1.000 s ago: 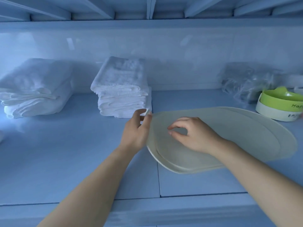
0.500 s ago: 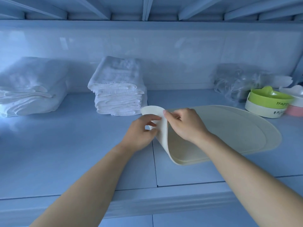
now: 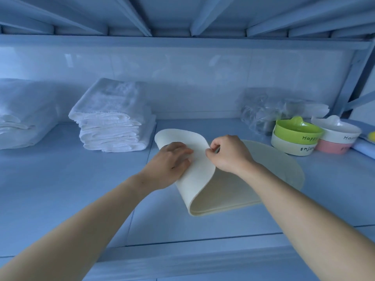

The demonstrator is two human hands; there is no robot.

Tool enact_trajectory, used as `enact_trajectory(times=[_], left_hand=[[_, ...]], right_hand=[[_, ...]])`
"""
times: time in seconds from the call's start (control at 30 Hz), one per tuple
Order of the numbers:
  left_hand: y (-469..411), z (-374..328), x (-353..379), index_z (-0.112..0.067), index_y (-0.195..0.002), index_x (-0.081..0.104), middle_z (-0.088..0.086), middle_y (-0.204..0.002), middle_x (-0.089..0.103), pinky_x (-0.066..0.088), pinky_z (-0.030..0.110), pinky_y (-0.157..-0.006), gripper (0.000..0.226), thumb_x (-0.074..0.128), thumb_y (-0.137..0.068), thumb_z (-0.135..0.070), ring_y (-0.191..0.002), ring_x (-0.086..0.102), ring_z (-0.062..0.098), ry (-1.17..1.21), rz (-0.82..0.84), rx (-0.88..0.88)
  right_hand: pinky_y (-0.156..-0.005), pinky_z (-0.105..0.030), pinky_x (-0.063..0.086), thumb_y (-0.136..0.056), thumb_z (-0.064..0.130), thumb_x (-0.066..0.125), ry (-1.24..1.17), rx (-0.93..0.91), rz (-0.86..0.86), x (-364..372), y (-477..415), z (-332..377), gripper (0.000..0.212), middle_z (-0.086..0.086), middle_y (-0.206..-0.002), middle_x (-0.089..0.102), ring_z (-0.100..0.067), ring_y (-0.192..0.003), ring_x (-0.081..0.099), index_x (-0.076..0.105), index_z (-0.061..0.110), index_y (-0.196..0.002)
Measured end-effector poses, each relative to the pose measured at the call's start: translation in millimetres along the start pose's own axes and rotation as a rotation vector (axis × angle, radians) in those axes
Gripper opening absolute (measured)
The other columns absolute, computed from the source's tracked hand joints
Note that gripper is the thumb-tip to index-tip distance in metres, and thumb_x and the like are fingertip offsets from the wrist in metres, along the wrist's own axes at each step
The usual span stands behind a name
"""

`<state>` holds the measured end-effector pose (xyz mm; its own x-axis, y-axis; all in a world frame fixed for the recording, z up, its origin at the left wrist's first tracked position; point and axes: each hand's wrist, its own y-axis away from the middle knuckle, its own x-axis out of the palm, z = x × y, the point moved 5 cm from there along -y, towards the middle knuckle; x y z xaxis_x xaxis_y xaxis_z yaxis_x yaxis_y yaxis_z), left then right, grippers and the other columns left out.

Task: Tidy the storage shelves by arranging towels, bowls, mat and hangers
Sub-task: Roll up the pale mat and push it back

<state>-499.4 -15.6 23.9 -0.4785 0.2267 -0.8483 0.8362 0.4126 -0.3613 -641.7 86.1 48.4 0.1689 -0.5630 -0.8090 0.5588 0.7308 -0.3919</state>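
Note:
A cream oval mat [image 3: 280,169] lies on the shelf [image 3: 60,189], its left end curled up and over to the right. My left hand [image 3: 170,165] presses on the outside of the raised flap. My right hand [image 3: 227,155] pinches the flap's upper edge. A stack of folded white towels [image 3: 113,122] stands behind the left hand, and another towel pile [image 3: 18,118] lies at the far left. A green bowl on a white bowl [image 3: 296,136] and a white bowl on a pink one [image 3: 336,138] stand at the right.
Crumpled clear plastic bags [image 3: 263,112] lie behind the bowls against the back wall. A pale blue roll [image 3: 365,148] and something yellow [image 3: 371,135] sit at the far right edge. The upper shelf's beams [image 3: 182,15] hang close overhead. A diagonal frame strut [image 3: 349,82] rises at the right.
The mat's left end has been lifted off the shelf and curled further over to the right. Both hands shifted onto the raised flap. The view turned right, revealing the second bowl pair.

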Motion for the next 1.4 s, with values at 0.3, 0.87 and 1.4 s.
enact_trajectory(times=[0.3,0.87,1.4], left_hand=[[-38.6,-60.8,55.2,-0.034,-0.136,0.044,-0.012,-0.150,0.025,0.015,0.018,-0.107,0.041,0.036,-0.097,-0.044,-0.138,0.019,0.005,0.070,0.142,-0.078],[-56.5,-98.8,105.7,-0.041,-0.145,0.019,-0.013,-0.155,0.015,0.002,0.025,-0.116,0.052,0.030,-0.096,-0.051,-0.142,0.010,0.004,-0.279,0.192,-0.027],[-35.5,-116.4,82.0,-0.030,-0.122,0.060,-0.019,-0.128,0.055,0.030,0.007,-0.093,0.047,0.043,-0.081,-0.046,-0.116,0.047,-0.003,-0.098,0.001,-0.025]], right_hand=[[-0.045,-0.025,0.030,-0.081,0.023,0.054,0.210,0.126,-0.018,-51.5,-2.2,-122.9,0.031,-0.008,-0.055,0.052,-0.027,-0.057,0.048,0.048,0.010,-0.053],[-0.101,-0.031,0.035,-0.085,0.016,0.057,0.185,-0.205,0.110,-38.9,-9.9,-168.3,0.052,-0.006,-0.139,0.038,-0.026,-0.123,0.043,0.041,0.008,-0.134],[-0.106,-0.016,0.028,-0.055,0.056,0.077,-0.169,-0.431,0.464,-34.6,24.3,-145.9,0.080,0.027,-0.139,0.041,0.011,-0.126,0.036,0.054,0.034,-0.128]])
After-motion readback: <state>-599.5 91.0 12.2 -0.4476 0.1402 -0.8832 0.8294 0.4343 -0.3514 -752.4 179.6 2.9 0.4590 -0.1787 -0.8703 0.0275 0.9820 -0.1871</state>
